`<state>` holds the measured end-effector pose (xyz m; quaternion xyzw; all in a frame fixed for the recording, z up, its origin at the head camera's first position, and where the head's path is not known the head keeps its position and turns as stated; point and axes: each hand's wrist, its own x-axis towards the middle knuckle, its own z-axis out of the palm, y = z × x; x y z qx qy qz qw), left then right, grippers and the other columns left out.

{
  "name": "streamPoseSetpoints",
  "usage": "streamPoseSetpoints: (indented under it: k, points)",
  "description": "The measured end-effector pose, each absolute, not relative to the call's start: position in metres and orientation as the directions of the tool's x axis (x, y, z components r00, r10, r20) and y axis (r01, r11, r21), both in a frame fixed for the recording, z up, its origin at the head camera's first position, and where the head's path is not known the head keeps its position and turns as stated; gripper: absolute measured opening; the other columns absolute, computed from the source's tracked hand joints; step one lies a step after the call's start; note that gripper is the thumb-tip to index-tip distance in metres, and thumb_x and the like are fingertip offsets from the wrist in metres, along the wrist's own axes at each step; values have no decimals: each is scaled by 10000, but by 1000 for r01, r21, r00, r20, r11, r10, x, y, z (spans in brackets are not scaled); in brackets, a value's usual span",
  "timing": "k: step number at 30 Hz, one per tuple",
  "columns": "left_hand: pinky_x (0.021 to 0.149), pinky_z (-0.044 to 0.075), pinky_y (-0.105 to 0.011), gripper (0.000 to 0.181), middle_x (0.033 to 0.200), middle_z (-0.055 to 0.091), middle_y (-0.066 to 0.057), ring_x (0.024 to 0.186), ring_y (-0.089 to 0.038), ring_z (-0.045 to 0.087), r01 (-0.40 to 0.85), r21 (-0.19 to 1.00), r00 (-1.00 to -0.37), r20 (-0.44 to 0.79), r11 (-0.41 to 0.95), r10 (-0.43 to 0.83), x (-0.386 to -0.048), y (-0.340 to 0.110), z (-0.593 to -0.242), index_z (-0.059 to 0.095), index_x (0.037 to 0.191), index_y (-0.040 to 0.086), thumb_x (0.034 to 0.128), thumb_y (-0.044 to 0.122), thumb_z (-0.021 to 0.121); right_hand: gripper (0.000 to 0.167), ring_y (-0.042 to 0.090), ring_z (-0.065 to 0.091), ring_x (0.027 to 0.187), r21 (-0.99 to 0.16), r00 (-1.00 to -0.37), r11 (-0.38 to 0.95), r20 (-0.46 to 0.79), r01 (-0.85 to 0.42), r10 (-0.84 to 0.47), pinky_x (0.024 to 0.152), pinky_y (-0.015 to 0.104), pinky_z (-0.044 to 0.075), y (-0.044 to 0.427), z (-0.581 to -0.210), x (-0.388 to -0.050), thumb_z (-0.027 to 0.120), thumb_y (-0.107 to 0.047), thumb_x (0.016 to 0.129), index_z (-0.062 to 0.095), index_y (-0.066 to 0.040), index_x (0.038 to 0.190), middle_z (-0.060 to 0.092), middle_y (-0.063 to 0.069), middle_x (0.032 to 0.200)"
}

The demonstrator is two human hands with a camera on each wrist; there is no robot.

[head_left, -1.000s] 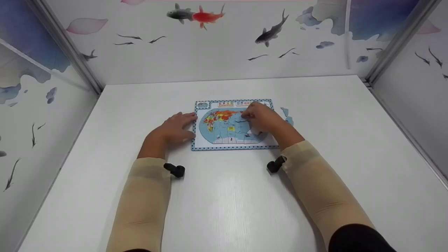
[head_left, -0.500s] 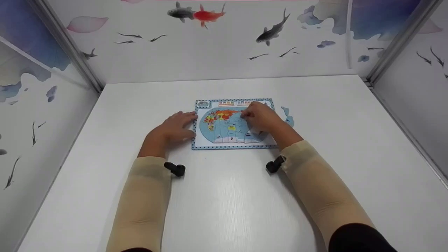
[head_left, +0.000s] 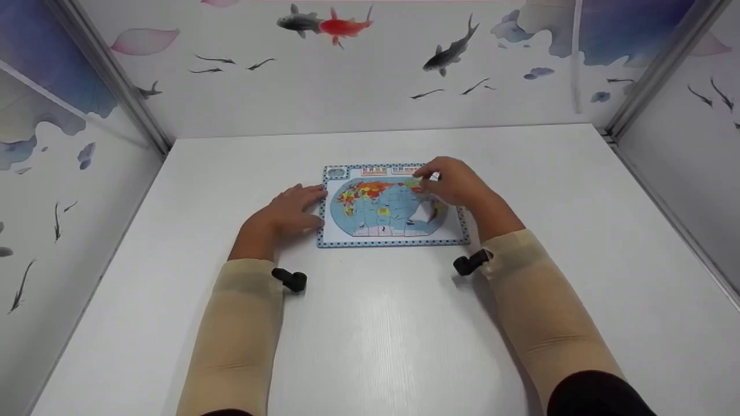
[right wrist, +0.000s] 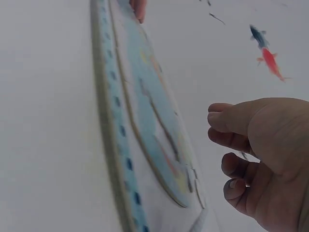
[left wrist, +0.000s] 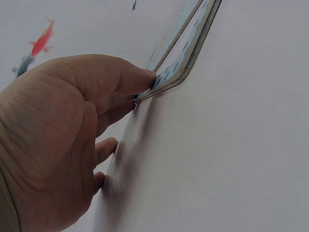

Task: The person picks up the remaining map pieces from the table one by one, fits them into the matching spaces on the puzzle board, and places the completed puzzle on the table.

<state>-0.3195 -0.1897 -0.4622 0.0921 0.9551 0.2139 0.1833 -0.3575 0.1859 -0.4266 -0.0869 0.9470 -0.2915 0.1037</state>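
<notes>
**Right hand lifts clear of the map's middle while the left stays at the board's edge**

The head view shows the whole board (head_left: pixel 393 244) flat on the surface (head_left: pixel 370 323), its map (head_left: pixel 378 199) broken by a white gap (head_left: pixel 424 214) toward the near right. The left wrist view adds what that view hides: the thumb of the left hand (head_left: pixel 282 211) lies on the dotted border near a corner, a finger meets the edge, and two more sit off the board. The right wrist view shows the loosely curled fingers (right wrist: pixel 219 110) of the right hand (head_left: pixel 462 184) with nothing seen between them.

The board lies against the left hand's fairly straight fingers. It is beneath the right hand's fingers, which hang over the map's far right part; whether they touch it cannot be told.

Half a second ago the right hand was lower and further left, over the map. It has moved right, uncovering the green patch (head_left: pixel 413 184) and more of the gap, and now covers the spot where loose blue pieces showed. The left hand has not shifted.
</notes>
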Motion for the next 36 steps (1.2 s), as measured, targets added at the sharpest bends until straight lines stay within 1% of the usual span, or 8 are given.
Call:
streamPoseSetpoints:
  k: [2, 5, 10, 14, 23, 27, 32, 36]
  points:
    - [1357, 78, -665, 793, 1802, 177, 180, 1718, -242, -10, 97, 441, -917, -308, 892, 252, -319, -189, -462, 300, 1673, 469, 964, 450, 655, 344, 285, 567, 1234, -587, -969, 805, -140, -86, -206, 1045, 478, 542, 199, -420, -358, 639, -284, 1075, 703, -252, 1411, 635, 23, 1407]
    - [1356, 77, -667, 792, 1804, 176, 171, 1718, -248, -9, 92, 443, -919, -306, 892, 247, -318, -189, -462, 302, 1672, 469, 964, 445, 655, 361, 288, 564, 1219, -613, -976, 789, -141, -45, -166, 977, 442, 564, 216, -413, -359, 634, -285, 1080, 684, -242, 1435, 636, 36, 1391]
    - [1363, 62, -652, 784, 1803, 177, 171, 1718, -245, -8, 81, 448, -920, -309, 890, 239, -318, -188, -461, 313, 1673, 455, 966, 430, 651, 377, 296, 564, 1215, -631, -981, 776, -157, 10, -115, 949, 400, 572, 233, -410, -359, 645, -289, 1073, 672, -234, 1445, 631, 52, 1408]
    - [1363, 56, -653, 778, 1801, 183, 176, 1718, -242, -15, 79, 449, -919, -312, 890, 239, -318, -188, -461, 317, 1672, 452, 969, 426, 650, 398, 294, 568, 1221, -626, -981, 779, -173, 44, -84, 971, 404, 558, 248, -412, -360, 654, -286, 1065, 657, -226, 1458, 627, 54, 1408]
    - [1359, 61, -662, 781, 1804, 179, 165, 1718, -252, -14, 94, 433, -916, -315, 896, 249, -319, -188, -462, 302, 1676, 455, 976, 432, 648, 430, 332, 543, 1312, -623, -981, 778, -190, 86, -44, 1063, 480, 528, 280, -421, -364, 655, -278, 1057, 633, -207, 1480, 600, 97, 1468]
    - [1360, 65, -657, 781, 1801, 184, 174, 1718, -239, -13, 86, 432, -919, -314, 898, 239, -319, -189, -462, 307, 1673, 460, 975, 446, 656, 438, 342, 541, 1337, -629, -979, 771, -200, 102, -33, 1087, 487, 527, 285, -427, -367, 661, -277, 1053, 631, -209, 1485, 588, 103, 1504]
    - [1359, 75, -660, 785, 1800, 194, 172, 1718, -237, -5, 87, 427, -920, -311, 900, 237, -318, -189, -461, 309, 1672, 464, 972, 458, 664, 441, 342, 536, 1343, -625, -971, 766, -241, 151, -5, 1081, 483, 516, 288, -436, -369, 665, -279, 1049, 628, -222, 1484, 551, 94, 1550]
    - [1359, 79, -658, 792, 1799, 201, 168, 1718, -244, 0, 93, 431, -921, -306, 898, 243, -319, -189, -461, 310, 1674, 457, 967, 452, 669, 444, 342, 522, 1367, -629, -964, 756, -264, 179, 8, 1133, 518, 491, 288, -444, -369, 672, -274, 1038, 630, -234, 1478, 526, 84, 1586]
